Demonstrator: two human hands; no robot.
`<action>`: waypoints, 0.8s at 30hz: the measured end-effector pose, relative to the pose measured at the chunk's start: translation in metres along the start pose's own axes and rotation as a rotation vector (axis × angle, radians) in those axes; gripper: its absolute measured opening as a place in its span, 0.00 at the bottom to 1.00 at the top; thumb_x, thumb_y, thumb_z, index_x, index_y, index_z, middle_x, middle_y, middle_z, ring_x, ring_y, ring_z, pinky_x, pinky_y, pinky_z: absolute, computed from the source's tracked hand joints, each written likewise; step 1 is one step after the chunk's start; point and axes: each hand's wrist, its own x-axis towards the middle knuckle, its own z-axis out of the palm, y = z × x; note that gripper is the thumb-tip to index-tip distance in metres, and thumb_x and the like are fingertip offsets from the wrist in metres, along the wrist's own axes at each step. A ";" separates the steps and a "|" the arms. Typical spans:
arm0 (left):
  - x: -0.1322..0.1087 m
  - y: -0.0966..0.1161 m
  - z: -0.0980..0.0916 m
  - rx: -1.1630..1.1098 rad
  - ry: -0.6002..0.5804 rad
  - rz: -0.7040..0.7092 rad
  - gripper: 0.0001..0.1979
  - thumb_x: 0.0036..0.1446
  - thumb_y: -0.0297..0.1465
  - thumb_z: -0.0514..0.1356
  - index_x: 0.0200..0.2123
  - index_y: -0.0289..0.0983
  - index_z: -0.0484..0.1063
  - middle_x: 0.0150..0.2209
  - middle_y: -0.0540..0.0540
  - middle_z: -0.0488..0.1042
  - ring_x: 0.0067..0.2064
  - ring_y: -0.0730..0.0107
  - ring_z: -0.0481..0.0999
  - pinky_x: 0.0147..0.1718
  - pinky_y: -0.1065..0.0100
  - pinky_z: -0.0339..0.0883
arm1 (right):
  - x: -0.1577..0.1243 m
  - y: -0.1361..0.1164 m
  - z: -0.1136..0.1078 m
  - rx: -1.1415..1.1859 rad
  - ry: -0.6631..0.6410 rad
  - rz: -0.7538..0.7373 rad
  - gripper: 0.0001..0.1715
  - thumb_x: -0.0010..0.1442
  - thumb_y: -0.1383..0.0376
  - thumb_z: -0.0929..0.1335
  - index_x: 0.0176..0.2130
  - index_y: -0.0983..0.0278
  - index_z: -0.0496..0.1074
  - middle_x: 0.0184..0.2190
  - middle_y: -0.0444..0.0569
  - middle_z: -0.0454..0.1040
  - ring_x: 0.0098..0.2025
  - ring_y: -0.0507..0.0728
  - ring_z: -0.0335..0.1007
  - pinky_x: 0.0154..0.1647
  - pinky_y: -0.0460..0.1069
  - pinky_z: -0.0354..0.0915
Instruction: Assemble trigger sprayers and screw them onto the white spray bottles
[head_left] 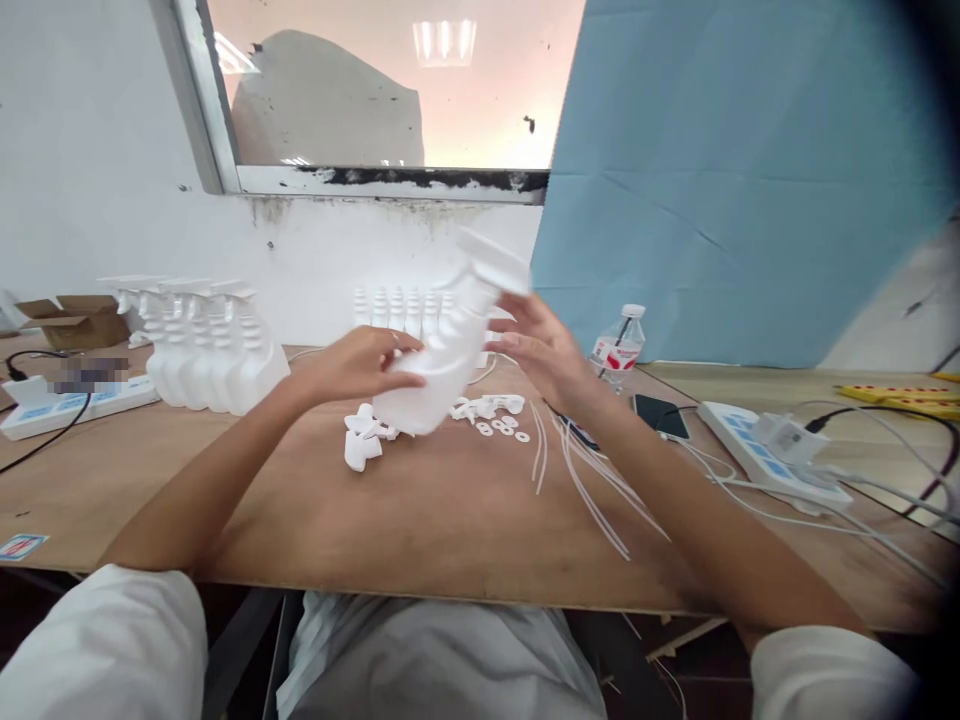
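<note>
Handling centres on one white spray bottle (442, 350), held tilted in the air above the wooden table (420, 530). Its trigger head (491, 262) points up and away from the person. The left hand (360, 365) is wrapped around the bottle's lower body. The right hand (544, 350) sits just right of the ribbed neck with fingers spread apart. Blur hides whether they touch the plastic.

By my reading, the head is being fitted or checked on the neck. Further work there calls for a steady hold on the body and a light, aligned touch at the head.

The bottle looks like thin, smooth moulded plastic with a waisted, ridged neck, so it is probably light and slippery. Directly below it lie small white trigger parts (364, 440). Flat rings (499, 428) lie below and to the right. Thin flexible tubes (592, 480) are further right. A row of headed bottles (206, 345) stands well left of it. Headless bottles (401, 310) stand behind. A water bottle (619, 345) and a dark phone (660, 415) are to its right.
</note>
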 end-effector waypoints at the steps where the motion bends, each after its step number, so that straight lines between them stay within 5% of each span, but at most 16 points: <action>1: -0.007 -0.017 -0.002 0.036 0.067 -0.082 0.28 0.54 0.51 0.59 0.50 0.37 0.74 0.37 0.44 0.78 0.33 0.65 0.74 0.35 0.67 0.65 | -0.004 0.006 -0.005 -0.049 0.007 0.028 0.30 0.55 0.58 0.71 0.56 0.51 0.63 0.59 0.48 0.62 0.53 0.60 0.68 0.53 0.59 0.67; 5: -0.039 -0.086 -0.001 0.200 0.299 -0.464 0.30 0.54 0.51 0.57 0.51 0.35 0.73 0.34 0.43 0.78 0.36 0.58 0.76 0.36 0.64 0.66 | -0.022 0.032 -0.025 -0.197 0.003 0.177 0.32 0.56 0.56 0.71 0.57 0.52 0.61 0.60 0.51 0.61 0.50 0.60 0.70 0.47 0.58 0.70; 10: -0.066 -0.138 0.013 0.371 0.273 -0.722 0.28 0.55 0.50 0.55 0.48 0.34 0.72 0.39 0.38 0.78 0.44 0.48 0.75 0.39 0.61 0.65 | -0.042 0.065 -0.039 -0.427 0.038 0.245 0.26 0.58 0.59 0.67 0.55 0.58 0.63 0.56 0.53 0.67 0.43 0.57 0.73 0.43 0.55 0.70; 13: -0.073 -0.150 0.017 0.416 0.218 -0.781 0.28 0.54 0.49 0.56 0.47 0.33 0.71 0.43 0.35 0.77 0.46 0.45 0.74 0.40 0.59 0.65 | -0.051 0.083 -0.050 -0.737 -0.013 0.208 0.19 0.59 0.63 0.65 0.51 0.61 0.67 0.50 0.53 0.72 0.39 0.57 0.73 0.43 0.55 0.68; 17: -0.076 -0.157 0.018 0.421 0.194 -0.844 0.25 0.53 0.49 0.57 0.43 0.33 0.71 0.42 0.34 0.76 0.45 0.44 0.74 0.39 0.57 0.65 | -0.060 0.106 -0.065 -1.101 -0.275 0.067 0.12 0.59 0.68 0.62 0.40 0.64 0.74 0.37 0.54 0.76 0.37 0.60 0.72 0.42 0.53 0.64; 24: -0.080 -0.142 0.016 0.366 0.188 -0.834 0.25 0.54 0.46 0.58 0.46 0.31 0.61 0.51 0.32 0.65 0.48 0.44 0.71 0.39 0.58 0.61 | -0.066 0.121 -0.070 -1.158 -0.458 0.129 0.13 0.60 0.69 0.61 0.35 0.64 0.75 0.35 0.53 0.77 0.37 0.58 0.72 0.38 0.50 0.61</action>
